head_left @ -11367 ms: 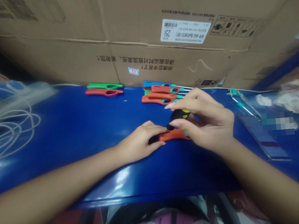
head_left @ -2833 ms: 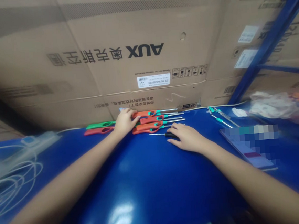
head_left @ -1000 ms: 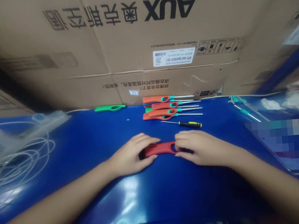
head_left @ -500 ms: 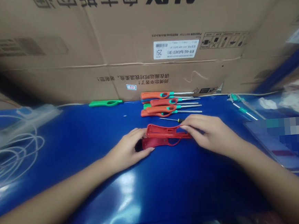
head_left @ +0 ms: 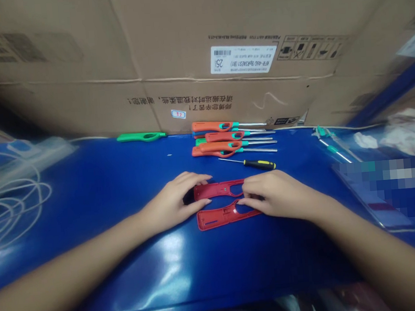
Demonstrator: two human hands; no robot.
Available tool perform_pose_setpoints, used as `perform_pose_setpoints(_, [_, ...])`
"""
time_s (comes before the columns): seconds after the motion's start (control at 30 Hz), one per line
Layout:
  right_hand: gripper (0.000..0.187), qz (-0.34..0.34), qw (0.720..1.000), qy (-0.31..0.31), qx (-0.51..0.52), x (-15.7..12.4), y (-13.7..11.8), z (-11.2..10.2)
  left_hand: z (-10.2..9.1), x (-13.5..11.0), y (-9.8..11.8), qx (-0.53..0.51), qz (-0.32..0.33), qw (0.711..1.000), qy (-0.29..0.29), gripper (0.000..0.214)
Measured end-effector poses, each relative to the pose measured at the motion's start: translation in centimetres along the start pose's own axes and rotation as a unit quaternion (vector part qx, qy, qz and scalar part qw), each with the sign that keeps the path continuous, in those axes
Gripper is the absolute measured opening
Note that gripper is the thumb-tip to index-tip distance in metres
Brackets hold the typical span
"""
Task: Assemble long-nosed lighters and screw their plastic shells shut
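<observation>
Two red lighter shell halves lie side by side on the blue table, hollow faces up. My left hand (head_left: pixel 178 198) curves around the left end of the far shell half (head_left: pixel 213 190), thumb and fingers apart; whether they touch it I cannot tell. My right hand (head_left: pixel 275 193) has its fingers closed at the right end of the near shell half (head_left: pixel 212 218), covering that end and also the right tip of the far half. Just behind the right hand lies a screwdriver (head_left: pixel 260 164) with a black and yellow handle.
Several assembled lighters (head_left: pixel 221 147) with metal tubes lie stacked near the cardboard box (head_left: pixel 170 43) at the back. A green lighter shell (head_left: pixel 141 137) is to their left. White cables (head_left: pixel 35 207) coil at left. Lighter tube parts (head_left: pixel 331 148) and a flat tablet-like panel (head_left: pixel 380 204) are at right.
My right hand has brought one red shell half down from above the other and laid it on the nearer side. The screwdriver handle is now uncovered. My left hand stays near the far half.
</observation>
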State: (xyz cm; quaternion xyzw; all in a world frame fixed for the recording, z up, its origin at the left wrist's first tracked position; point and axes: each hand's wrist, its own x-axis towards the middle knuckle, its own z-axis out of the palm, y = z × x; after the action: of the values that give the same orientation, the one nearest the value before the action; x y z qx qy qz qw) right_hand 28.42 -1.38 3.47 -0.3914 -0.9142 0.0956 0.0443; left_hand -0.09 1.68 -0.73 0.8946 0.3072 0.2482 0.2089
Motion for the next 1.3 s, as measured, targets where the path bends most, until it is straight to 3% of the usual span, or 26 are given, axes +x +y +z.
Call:
perform_pose_setpoints(0.17, [0.022, -0.003, 0.999, 0.027, -0.028, -0.2, 0.1, -0.1, -0.5, 0.0, 0.9, -0.021, 0.03, 0.999, 0.026, 0.033])
perform_pose_setpoints(0.33, [0.019, -0.019, 0.999, 0.024, -0.027, -0.2, 0.0, 0.1, -1.0, -0.2, 1.6, -0.009, 0.094, 0.994, -0.052, 0.04])
perform_pose_setpoints(0.63, [0.016, -0.032, 0.999, 0.007, 0.009, 0.1, 0.1, 0.6, -0.7, 0.0, 1.2, 0.014, 0.046, 0.998, -0.046, 0.025])
perform_pose_setpoints(0.87, [0.016, -0.031, 0.999, 0.01, 0.014, 0.1, 0.1, 0.6, -0.8, 0.0, 1.2, 0.014, 0.046, 0.998, -0.045, 0.023])
perform_pose_setpoints(1.07, [0.015, -0.032, 0.999, 0.011, 0.024, 0.2, 0.1, 0.7, -0.9, 0.0, 1.4, 0.016, 0.047, 0.997, -0.051, 0.03])
perform_pose_setpoints(1.3, [0.016, -0.033, 0.999, 0.02, 0.024, 0.1, 0.1, 0.7, -1.0, -0.2, 1.2, 0.037, 0.062, 0.995, -0.069, 0.056])
